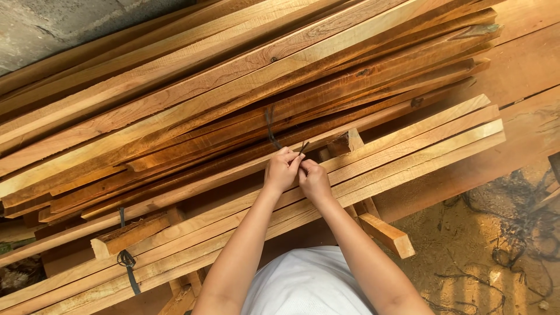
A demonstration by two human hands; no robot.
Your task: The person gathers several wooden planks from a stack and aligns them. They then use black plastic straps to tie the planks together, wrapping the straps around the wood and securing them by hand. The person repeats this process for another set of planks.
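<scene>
Left hand (282, 170) and right hand (314, 180) pinching thin dark strap (270, 129), over rough-sawn, straight-edged wooden planks (408, 146), bundled flat.

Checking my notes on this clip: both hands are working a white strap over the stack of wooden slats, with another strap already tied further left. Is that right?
Not quite: the strap is dark, almost black, not white. The head view shows the left hand and right hand pinching its ends over the wooden slats, and the other strap tied further left.
</scene>
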